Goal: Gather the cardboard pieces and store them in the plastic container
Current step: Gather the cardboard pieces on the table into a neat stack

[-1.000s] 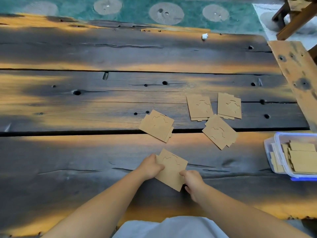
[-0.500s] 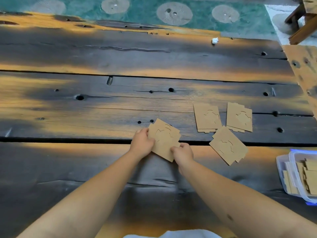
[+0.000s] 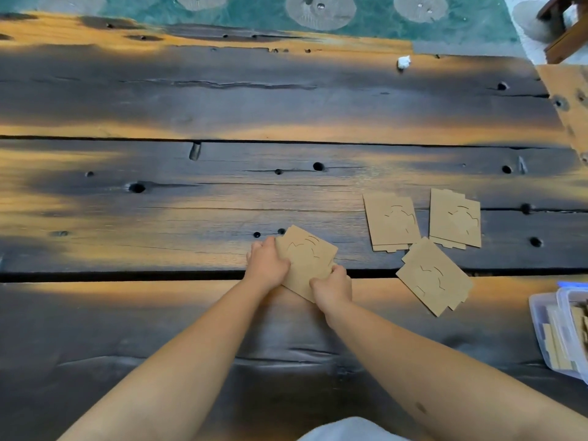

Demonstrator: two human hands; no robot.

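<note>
A small stack of brown cardboard pieces [image 3: 307, 259] lies on the dark wooden table, gripped on its left edge by my left hand [image 3: 266, 265] and on its lower right corner by my right hand [image 3: 332, 286]. Three more cardboard stacks lie to the right: one [image 3: 390, 222], another [image 3: 455, 218] beside it, and a tilted one [image 3: 434, 276] nearer me. The clear plastic container [image 3: 541, 316] with a blue rim sits at the right edge and holds several cardboard pieces.
The table [image 3: 222, 106] is made of wide dark planks with gaps and knot holes. A small white scrap [image 3: 403, 62] lies near the far edge. A lighter wooden board [image 3: 569, 100] and a chair leg [image 3: 566, 39] are at the upper right; green carpet lies beyond.
Both hands carried a cardboard piece away from me and set it onto the stack that lay near the plank gap; they now grip the combined stack.
</note>
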